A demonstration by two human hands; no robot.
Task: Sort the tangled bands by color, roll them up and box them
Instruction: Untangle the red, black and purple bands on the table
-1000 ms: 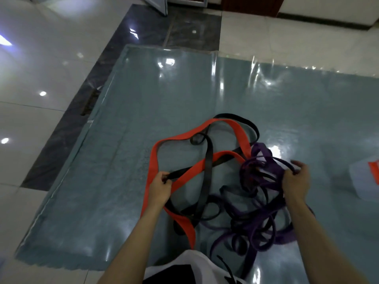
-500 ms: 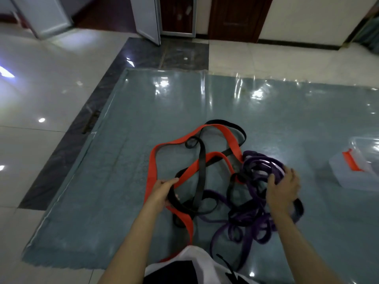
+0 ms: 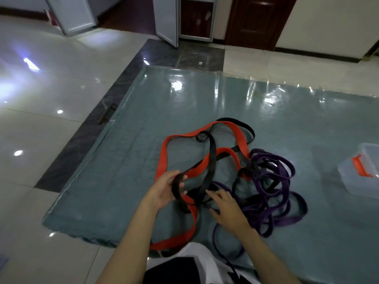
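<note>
Between both hands lies the tangle: left hand [image 3: 164, 189] grips black band [image 3: 209, 167], right hand [image 3: 227, 208] spread.

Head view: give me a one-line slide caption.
Left hand grips the black band while right hand reaches into the tangle beside purple bands.

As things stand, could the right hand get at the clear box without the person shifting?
Probably not. The right hand rests open on the tangle near the black band, while the clear box sits far off at the mat's right edge. Nothing lies between them, but it looks beyond an easy stretch.
</note>
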